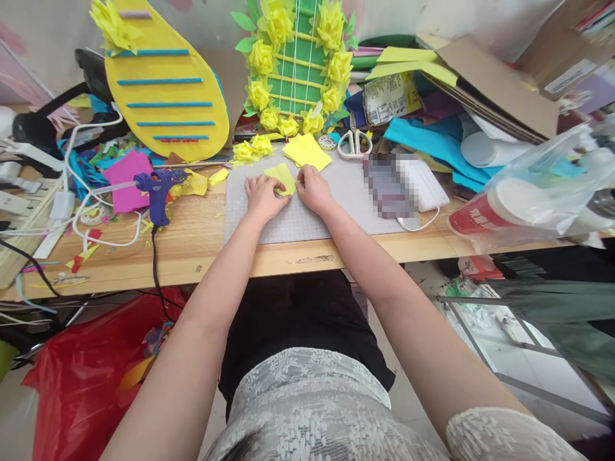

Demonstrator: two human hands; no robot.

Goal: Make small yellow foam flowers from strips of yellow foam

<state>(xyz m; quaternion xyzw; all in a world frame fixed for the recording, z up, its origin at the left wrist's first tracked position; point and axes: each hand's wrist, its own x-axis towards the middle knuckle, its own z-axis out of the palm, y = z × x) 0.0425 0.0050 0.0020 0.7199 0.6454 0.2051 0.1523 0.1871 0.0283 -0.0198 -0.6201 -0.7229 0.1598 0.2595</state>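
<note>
A small piece of yellow paper [282, 174] lies at the middle of the grey cutting mat [288, 229]. My left hand [266, 197] grips its left and near side, thumb on the lower edge. At the right edge, the curled fingers of my right hand [313, 187] pinch the same paper; their tips are partly hidden. Just beyond is a stack of brighter yellow paper squares [307, 150]. Two yellow paper flowers [253, 148] rest to its left, and scissors [354, 146] with pale handles lie to its right.
A blue glue gun [159, 195] stands left of the mat, its cord hanging over the table edge. Behind stand a yellow board [163, 70] with blue strips and a flower-edged green board [300, 64]. A phone [389, 186], white power bank [423, 182] and bagged cup [485, 211] are at right.
</note>
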